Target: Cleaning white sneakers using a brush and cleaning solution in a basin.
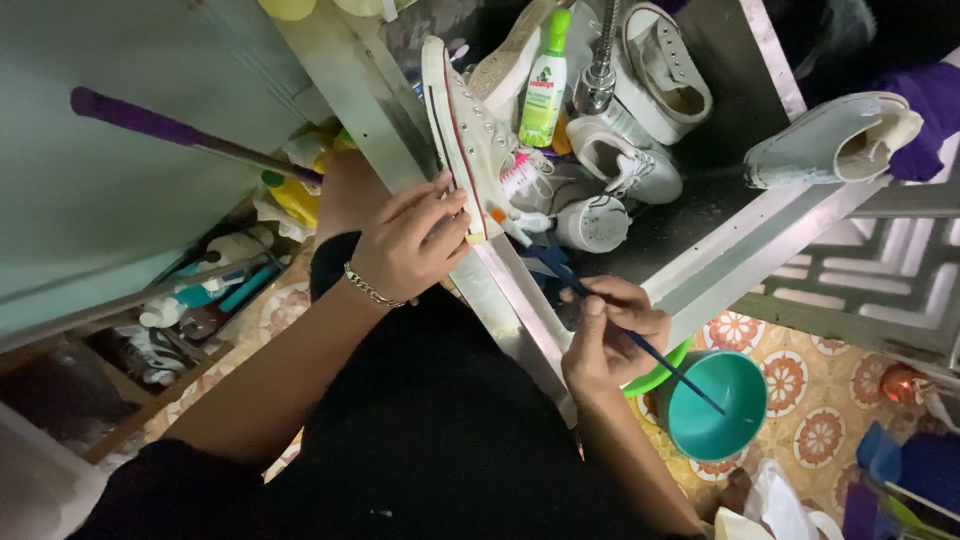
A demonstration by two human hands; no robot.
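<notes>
I am looking down at a dark metal sink (700, 235) whose pale rim is running diagonally across the view, and it is crowded with white shoes: two pale sneakers (640, 170) are lying by the chrome tap (600, 70), and another one (835, 140) is resting on the far rim. Below the sink, a teal bowl (715, 405) is sitting on the patterned tile floor (810, 390). I am seeing my left hand (410, 240) clenching around the sole edge of a white high-top sneaker (465, 135), which is standing on its side against the near rim of the sink, its eyelets facing into the basin. A green plastic bottle (545, 85) is standing upright just beyond it, beside the tap. A purple-handled mop stick (180, 135) is leaning across the wall at the left. My right hand (605, 335) is gripping a thin blue-handled brush (640, 345), its head pointing toward the sneaker's toe and its tail end hanging over the bowl. A chain bracelet (370, 290) is circling my left wrist.
</notes>
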